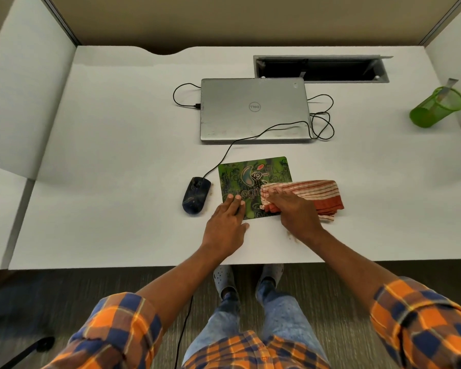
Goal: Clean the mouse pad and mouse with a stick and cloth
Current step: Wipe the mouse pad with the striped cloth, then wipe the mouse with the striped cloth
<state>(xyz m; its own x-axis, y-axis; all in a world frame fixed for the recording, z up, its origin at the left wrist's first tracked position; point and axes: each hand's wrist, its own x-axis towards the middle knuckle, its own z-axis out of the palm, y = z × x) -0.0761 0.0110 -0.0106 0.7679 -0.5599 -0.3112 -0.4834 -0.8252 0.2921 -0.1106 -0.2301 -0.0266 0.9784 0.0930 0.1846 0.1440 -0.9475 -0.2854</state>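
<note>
We log the right hand (296,211) palm down on the cloth (317,194), fingers stretched nearly straight and pressing its left end flat; we see no finger curled round the fabric. The cloth is a folded bundle, striped white and rust red. It lies across the right edge of the pad (250,179), partly on the pad and partly on the desk (117,155) to the right. The left hand (228,222) is likewise flat and spread, fingertips resting on the near left corner of the pad, palm and thumb on the desk just in front of it. The pad is green with a printed pattern and lies flat near the middle of the desk's front edge. The dark mouse (196,195) sits on the desk just left of the pad, apart from it as far as we can tell, with brown specks beside it. Crumbs (290,235) of like colour lie by the right wrist. The mouse's cable (240,139) runs back across the near right part of the closed grey laptop (254,109), which lies behind the pad, and loops at its right side. Behind the laptop an open hatch (321,69) is cut into the desk. At far right stands a green mesh cup (437,107) with a thin strip (449,85) in it. The sleeves (117,328) are rolled, orange and blue check.
</note>
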